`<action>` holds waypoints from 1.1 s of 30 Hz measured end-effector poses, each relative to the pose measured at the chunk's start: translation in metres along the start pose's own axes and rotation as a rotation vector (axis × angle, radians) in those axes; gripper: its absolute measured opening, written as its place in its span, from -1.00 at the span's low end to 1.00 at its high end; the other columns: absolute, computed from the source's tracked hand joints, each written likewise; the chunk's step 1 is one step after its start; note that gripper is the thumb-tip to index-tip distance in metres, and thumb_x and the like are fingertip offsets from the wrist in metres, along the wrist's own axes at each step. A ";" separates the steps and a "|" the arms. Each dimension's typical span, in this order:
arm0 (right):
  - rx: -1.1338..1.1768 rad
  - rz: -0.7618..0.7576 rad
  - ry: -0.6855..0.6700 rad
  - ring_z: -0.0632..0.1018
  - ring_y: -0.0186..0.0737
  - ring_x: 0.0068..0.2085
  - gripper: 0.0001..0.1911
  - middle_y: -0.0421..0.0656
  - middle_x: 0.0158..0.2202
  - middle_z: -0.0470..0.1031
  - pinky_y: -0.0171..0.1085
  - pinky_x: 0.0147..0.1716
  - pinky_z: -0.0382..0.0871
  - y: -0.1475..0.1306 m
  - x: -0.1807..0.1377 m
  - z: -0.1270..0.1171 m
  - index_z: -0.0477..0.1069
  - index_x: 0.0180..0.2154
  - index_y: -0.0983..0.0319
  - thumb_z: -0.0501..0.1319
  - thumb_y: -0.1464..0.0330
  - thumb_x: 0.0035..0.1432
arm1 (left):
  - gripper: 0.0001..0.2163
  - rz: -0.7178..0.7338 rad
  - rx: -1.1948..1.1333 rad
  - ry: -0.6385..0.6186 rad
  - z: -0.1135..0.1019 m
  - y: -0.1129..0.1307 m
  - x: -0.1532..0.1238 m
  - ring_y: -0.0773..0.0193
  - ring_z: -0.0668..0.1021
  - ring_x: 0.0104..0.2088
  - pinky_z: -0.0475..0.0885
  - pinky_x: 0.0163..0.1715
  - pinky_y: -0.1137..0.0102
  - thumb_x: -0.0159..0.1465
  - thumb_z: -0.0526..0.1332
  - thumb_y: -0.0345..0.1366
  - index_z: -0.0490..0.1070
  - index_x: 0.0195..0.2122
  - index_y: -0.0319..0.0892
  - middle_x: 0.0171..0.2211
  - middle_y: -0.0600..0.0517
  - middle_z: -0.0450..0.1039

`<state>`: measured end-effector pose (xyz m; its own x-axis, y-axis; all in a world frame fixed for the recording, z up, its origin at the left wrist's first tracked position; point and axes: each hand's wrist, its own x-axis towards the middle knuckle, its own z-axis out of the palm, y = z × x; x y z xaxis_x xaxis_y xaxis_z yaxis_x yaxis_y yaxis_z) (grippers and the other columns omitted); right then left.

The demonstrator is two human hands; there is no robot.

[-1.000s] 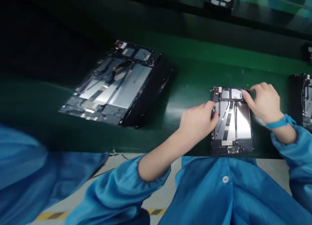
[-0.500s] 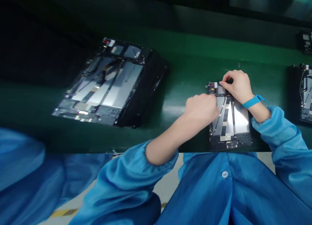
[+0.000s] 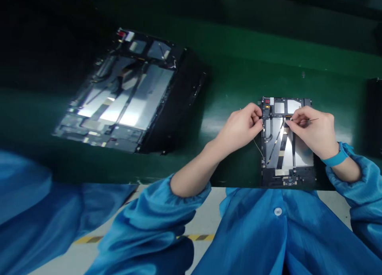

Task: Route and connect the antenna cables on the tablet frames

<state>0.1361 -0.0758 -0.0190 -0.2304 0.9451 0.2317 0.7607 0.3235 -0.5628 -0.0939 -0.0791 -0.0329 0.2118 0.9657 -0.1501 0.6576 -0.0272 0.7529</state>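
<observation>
An opened tablet (image 3: 301, 148) lies on the green bench, its silvery inner plate, black flat ribbons and small boards facing up. My left hand (image 3: 241, 126) is closed in a pinch at the tablet's upper left edge. A thin pale cable (image 3: 258, 148) runs from beneath these fingers down to the tablet's side; the fingertips' exact grip on it is partly hidden. Above the middle of the plate, my right hand (image 3: 314, 130) pinches a thin dark wire (image 3: 312, 120), whose end sticks out across the hand. A blue band (image 3: 336, 159) circles the right wrist.
To the left stands a tall stack of similar opened tablets (image 3: 134, 96), slightly blurred. Another dark stack (image 3: 374, 116) is cut off at the right edge. A person's blue sleeve (image 3: 26, 195) fills the lower left. The bench's front edge runs close below the tablet.
My right hand has moved from the tablet's top edge down over its middle. The left hand has shifted off the plate to the upper left edge. The view has moved slightly.
</observation>
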 end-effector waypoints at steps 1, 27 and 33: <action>0.004 0.007 0.025 0.59 -0.27 -0.41 -0.91 -0.28 -0.45 0.60 -0.27 -0.31 0.43 0.001 0.002 0.002 0.50 -0.38 0.14 0.37 0.41 0.15 | -0.94 0.006 -0.064 -0.015 -0.001 -0.001 0.005 0.31 0.47 -0.46 0.37 -0.35 0.39 0.26 0.18 -0.33 0.37 -0.24 -0.13 -0.47 0.13 0.42; 0.142 -0.017 -0.038 0.53 -0.30 -0.44 -0.85 -0.28 -0.47 0.59 -0.26 -0.33 0.44 0.009 -0.018 0.005 0.53 -0.41 0.15 0.44 0.41 0.18 | -0.84 -0.145 -0.586 -0.204 -0.008 -0.017 0.026 0.41 0.46 -0.52 0.42 -0.47 0.46 0.14 0.40 -0.44 0.43 -0.34 -0.19 -0.51 0.10 0.43; 0.177 0.022 -0.041 0.52 -0.30 -0.43 -0.87 -0.28 -0.45 0.60 -0.25 -0.32 0.46 0.010 -0.019 0.007 0.54 -0.40 0.14 0.43 0.38 0.19 | -0.83 -0.149 -0.573 -0.208 -0.008 -0.018 0.027 0.40 0.47 -0.51 0.45 -0.42 0.44 0.13 0.41 -0.45 0.41 -0.34 -0.18 -0.51 0.11 0.42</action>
<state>0.1440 -0.0898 -0.0346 -0.2419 0.9521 0.1870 0.6483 0.3020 -0.6989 -0.1059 -0.0504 -0.0457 0.3220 0.8762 -0.3586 0.2109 0.3029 0.9294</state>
